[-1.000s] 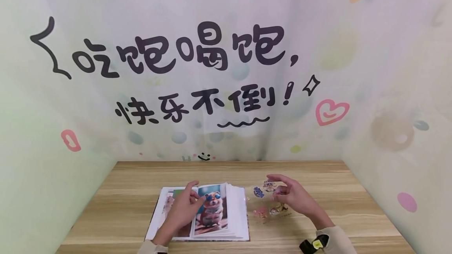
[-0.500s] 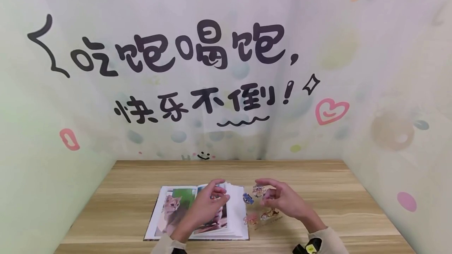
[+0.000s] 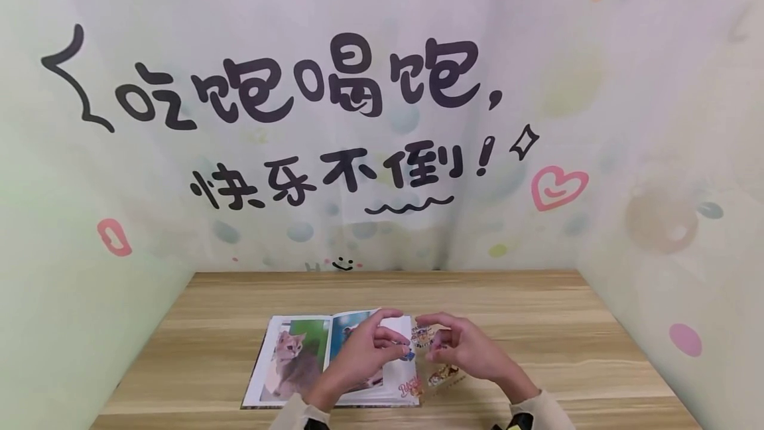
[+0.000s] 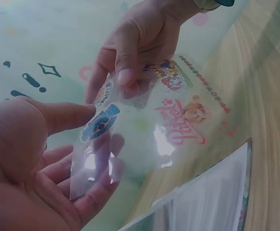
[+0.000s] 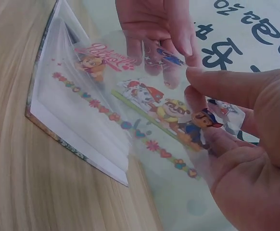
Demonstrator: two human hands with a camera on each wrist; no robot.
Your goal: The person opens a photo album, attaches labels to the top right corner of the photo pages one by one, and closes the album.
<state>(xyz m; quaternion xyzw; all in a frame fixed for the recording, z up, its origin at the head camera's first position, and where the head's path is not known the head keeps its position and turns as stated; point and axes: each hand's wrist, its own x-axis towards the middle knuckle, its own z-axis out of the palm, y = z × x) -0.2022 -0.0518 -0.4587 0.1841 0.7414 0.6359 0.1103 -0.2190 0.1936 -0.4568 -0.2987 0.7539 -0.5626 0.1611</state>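
Observation:
A clear plastic sheet of cartoon stickers (image 3: 443, 375) is held up between both hands, over the right edge of an open photo album (image 3: 260, 377). My left hand (image 3: 365, 356) pinches the sheet's left part, its thumb near a blue sticker (image 4: 100, 122) and its fingers showing through behind. On the other side, my right hand (image 3: 471, 350) pinches the sheet with thumb and fingers. A pink lettered sticker (image 4: 183, 122) and a row of small flowers and hearts (image 5: 125, 125) are visible on it. The left hand covers part of the album's right-hand picture.
A cat photo (image 3: 292, 357) fills the album's left page. The album lies on a wood-grain table (image 3: 179, 350). Behind the table hangs a pale printed backdrop (image 3: 382, 237) with black lettering, and similar walls close off both sides.
The left hand has moved right, from over the album's middle to the sticker sheet, and now pinches it. The right hand has carried the sheet left, toward the album.

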